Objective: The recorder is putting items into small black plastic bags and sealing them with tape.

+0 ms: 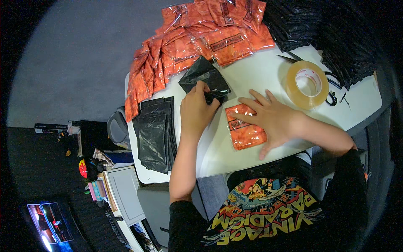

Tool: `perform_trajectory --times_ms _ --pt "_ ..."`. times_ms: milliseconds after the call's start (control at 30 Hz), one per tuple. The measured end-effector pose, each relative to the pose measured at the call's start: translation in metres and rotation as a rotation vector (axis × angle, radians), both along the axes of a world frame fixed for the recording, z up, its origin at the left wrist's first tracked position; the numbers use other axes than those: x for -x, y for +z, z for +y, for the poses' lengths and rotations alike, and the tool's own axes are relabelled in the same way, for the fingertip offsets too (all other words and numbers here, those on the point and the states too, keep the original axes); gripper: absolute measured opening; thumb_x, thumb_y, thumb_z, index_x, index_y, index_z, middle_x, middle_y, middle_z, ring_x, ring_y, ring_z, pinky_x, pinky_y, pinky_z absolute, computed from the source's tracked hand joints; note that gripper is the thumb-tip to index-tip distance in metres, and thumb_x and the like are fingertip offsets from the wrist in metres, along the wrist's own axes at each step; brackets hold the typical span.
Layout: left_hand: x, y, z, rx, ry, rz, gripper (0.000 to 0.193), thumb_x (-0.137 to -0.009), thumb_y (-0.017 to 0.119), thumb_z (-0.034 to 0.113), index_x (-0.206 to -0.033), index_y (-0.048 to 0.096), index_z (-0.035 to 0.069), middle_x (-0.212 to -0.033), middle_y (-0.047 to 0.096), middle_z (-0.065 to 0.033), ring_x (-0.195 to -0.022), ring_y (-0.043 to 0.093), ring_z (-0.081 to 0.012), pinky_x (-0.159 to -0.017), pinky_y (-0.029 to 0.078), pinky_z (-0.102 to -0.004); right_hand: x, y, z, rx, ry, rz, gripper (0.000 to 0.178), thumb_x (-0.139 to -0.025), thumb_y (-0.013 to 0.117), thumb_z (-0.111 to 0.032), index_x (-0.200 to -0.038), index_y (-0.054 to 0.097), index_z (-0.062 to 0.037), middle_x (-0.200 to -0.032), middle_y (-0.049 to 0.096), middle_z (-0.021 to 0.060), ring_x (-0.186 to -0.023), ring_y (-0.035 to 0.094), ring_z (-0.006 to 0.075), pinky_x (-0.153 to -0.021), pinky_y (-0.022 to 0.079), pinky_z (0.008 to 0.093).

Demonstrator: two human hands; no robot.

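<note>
My left hand (196, 107) is closed on a black plastic packet (200, 72) near the middle of the white table (210, 147). Its fingers curl over the packet's near side, and the thumb presses in from the right. My right hand (277, 119) lies spread and flat, its fingertips resting on a small orange packet (247, 137) in clear, shiny wrap with a dark printed label. The right thumb points toward me, beside the packet's lower right corner. A stack of flat black plastic bags (153, 134) lies left of my left forearm.
Many orange packets (180, 46) heap along the far left edge. Piled black bags (348, 54) cover the far right. A big roll of clear tape (292, 86) stands near scissors (331, 80) and a small dark object (344, 99). A grey chair (119, 128) is beyond the left edge.
</note>
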State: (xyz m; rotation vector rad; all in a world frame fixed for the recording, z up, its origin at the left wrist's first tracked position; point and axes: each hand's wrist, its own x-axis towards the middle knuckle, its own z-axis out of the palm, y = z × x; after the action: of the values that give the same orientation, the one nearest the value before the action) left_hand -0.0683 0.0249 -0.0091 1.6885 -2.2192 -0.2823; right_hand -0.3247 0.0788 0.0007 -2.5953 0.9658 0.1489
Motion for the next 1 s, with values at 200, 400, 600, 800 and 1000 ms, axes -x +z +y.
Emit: perform_trajectory --times_ms 200,400,600,800,1000 --pt "0.007 -0.005 0.011 0.087 -0.159 0.047 0.029 -0.088 0.071 0.018 -0.112 0.072 0.002 -0.104 0.074 -0.0229 -0.092 0.070 -0.0443 -0.084 0.057 -0.0482 0.013 0.014 0.001 -0.063 -0.045 -0.008 0.108 -0.066 0.090 -0.037 -0.160 0.040 -0.0147 -0.157 0.037 0.0257 -0.147 0.034 0.0454 -0.115 0.039 0.0591" --pt "0.013 -0.005 0.015 0.127 -0.100 0.011 0.019 -0.087 0.074 0.014 -0.100 0.081 0.004 -0.098 0.075 -0.0184 -0.086 0.073 -0.0361 -0.081 0.058 -0.0426 0.019 0.018 -0.005 -0.046 -0.090 -0.108 0.074 -0.066 0.080 -0.017 -0.135 0.057 -0.0039 -0.132 0.051 0.0226 -0.131 0.047 0.0402 -0.105 0.049 0.0483" --pt "0.003 -0.004 0.004 0.097 -0.007 0.097 0.017 -0.081 0.079 0.015 -0.095 0.080 0.005 -0.085 0.075 -0.0140 -0.073 0.074 -0.0295 -0.072 0.058 -0.0392 0.018 0.016 -0.016 0.028 0.036 -0.230 0.033 -0.080 0.068 -0.017 -0.110 0.068 -0.0019 -0.115 0.057 0.0176 -0.125 0.049 0.0383 -0.112 0.043 0.0496" --pt "0.006 -0.008 -0.004 -0.014 0.067 0.196 0.014 -0.079 0.079 0.014 -0.085 0.073 0.004 -0.080 0.075 -0.0106 -0.074 0.074 -0.0221 -0.073 0.058 -0.0343 0.010 -0.009 -0.026 0.085 0.089 -0.528 0.018 -0.083 0.064 -0.014 -0.097 0.065 -0.0018 -0.106 0.058 0.0152 -0.109 0.058 0.0339 -0.106 0.045 0.0519" --pt "0.007 -0.007 0.002 0.044 -0.008 0.355 0.015 -0.085 0.076 0.013 -0.096 0.078 0.002 -0.083 0.077 -0.0147 -0.074 0.076 -0.0238 -0.071 0.057 -0.0351 0.008 0.004 -0.034 -0.064 -0.207 -0.681 0.024 -0.085 0.065 -0.020 -0.097 0.065 0.0015 -0.093 0.066 0.0195 -0.088 0.065 0.0422 -0.084 0.053 0.0499"
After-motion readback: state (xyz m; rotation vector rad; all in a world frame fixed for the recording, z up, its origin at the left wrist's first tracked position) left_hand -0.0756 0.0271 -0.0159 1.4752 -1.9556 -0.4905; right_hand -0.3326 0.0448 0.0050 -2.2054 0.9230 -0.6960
